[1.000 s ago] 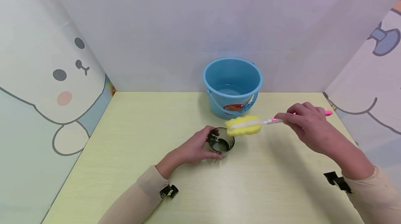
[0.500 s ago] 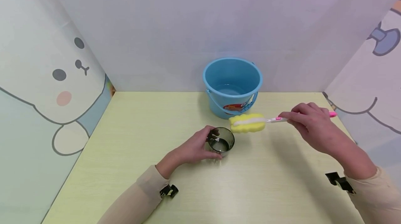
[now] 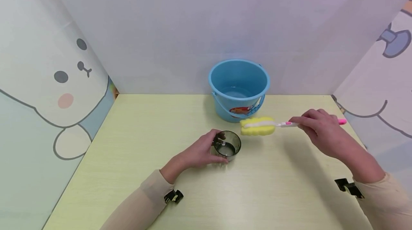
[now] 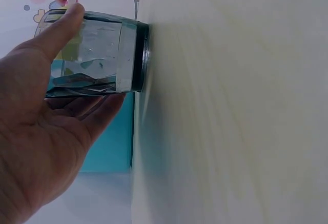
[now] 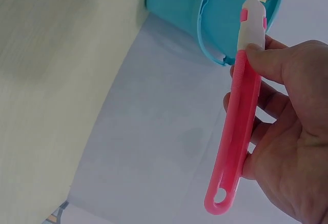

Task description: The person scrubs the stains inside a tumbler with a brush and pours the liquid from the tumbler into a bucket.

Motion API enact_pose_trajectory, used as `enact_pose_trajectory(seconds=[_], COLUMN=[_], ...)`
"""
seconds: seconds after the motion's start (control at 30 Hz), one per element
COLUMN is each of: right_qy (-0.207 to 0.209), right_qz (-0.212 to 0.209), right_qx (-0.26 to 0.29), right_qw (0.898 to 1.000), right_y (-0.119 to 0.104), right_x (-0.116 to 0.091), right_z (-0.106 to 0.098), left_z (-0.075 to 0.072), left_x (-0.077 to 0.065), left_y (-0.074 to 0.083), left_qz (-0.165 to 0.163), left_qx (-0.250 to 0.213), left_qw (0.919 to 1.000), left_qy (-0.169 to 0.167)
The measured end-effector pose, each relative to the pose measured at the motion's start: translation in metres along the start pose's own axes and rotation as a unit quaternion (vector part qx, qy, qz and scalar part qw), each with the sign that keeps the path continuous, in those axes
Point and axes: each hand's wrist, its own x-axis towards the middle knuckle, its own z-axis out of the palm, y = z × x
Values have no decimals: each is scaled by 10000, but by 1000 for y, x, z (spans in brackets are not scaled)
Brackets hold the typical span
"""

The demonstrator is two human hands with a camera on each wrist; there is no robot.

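A dark-tinted glass cup [image 3: 232,151] stands upright on the table, and my left hand [image 3: 201,151] grips it from the left side. In the left wrist view the thumb lies along one side of the glass cup [image 4: 100,49], with the fingers round the other. My right hand [image 3: 322,130] holds a sponge bottle brush [image 3: 257,130] level above the table. Its yellow sponge head points left, just right of the cup's rim and apart from it. Thumb and fingers pinch the pink handle [image 5: 233,126] near its white neck in the right wrist view.
Behind the cup and the brush stands a blue bucket [image 3: 222,110] with its handle hanging down in front. A little water seems to lie in its bottom. The pale wooden table [image 3: 145,122] meets white sheeting [image 3: 161,37] at the back.
My right hand has moved a little to the right, drawing the brush's sponge head away from the cup's rim. The left hand and the cup have stayed in place.
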Motion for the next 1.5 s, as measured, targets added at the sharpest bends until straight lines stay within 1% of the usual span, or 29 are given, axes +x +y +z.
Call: enact_pose_trajectory(seconds=[0.2,0.43,0.77,1.03,1.17,1.37,1.5], right_qy=[-21,-254,-250,-161,-221,-431,-418], right_qz=[34,187,173,85,119,240,226], right_qx=[73,93,141,200,253,308,396], right_qw=[10000,9995,9994,9996,9994,9983,9981], right_y=[9,17,25,28,29,29,29], right_x=[-5,-9,-14,-17,-18,-19,-20], right_z=[9,18,30,40,45,51,57], left_z=[1,1,0,1,1,1,1], left_x=[0,-1,-1,0,0,0,0], left_y=[0,0,0,-1,0,0,-1], left_qz=[21,4,16,20,33,6,-1], left_qx=[2,-60,-47,-27,-10,-15,-15], left_qw=[10000,10000,10000,10000,10000,10000,10000], left_qy=[13,-4,7,34,36,24,20])
